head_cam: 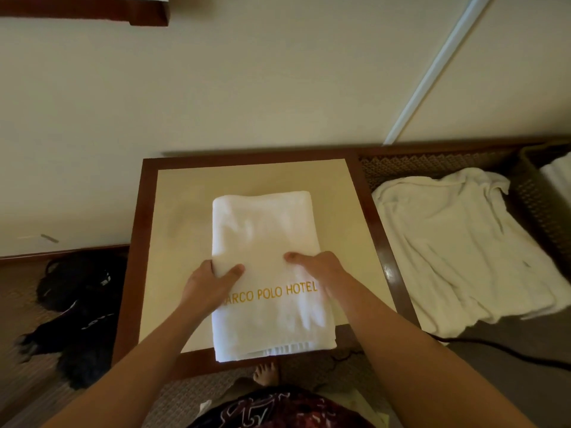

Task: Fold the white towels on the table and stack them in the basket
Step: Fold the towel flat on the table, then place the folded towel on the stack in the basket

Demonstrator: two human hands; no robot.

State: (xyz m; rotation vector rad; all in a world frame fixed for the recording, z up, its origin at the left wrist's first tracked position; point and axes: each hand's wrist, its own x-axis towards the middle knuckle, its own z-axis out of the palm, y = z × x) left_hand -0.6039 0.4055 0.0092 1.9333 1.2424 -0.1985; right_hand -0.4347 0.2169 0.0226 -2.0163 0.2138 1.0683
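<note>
The step in hand looks like the last fold of one towel. A white hotel towel [265, 242], already folded into a long strip, lies down the middle of the square table [369, 230], its near end overhanging the near edge and its gold lettering facing up. The left hand [210, 282] grips the strip's left edge about midway, thumb on top and fingers tucked under. The right hand [321, 270] holds the right edge opposite it, thumb on top; its fingers are hidden, so how far they curl under I cannot tell.

The next move probably calls for lifting both edges together and carrying one half over the other, keeping the edges square, then taking the bundle to the basket [543, 193] at the far right.

By count: one towel on the table, one crumpled heap of unfolded white towels [457, 248] on the floor to the right, number unclear, and one basket already showing folded white cloth [557, 177] inside.
</note>
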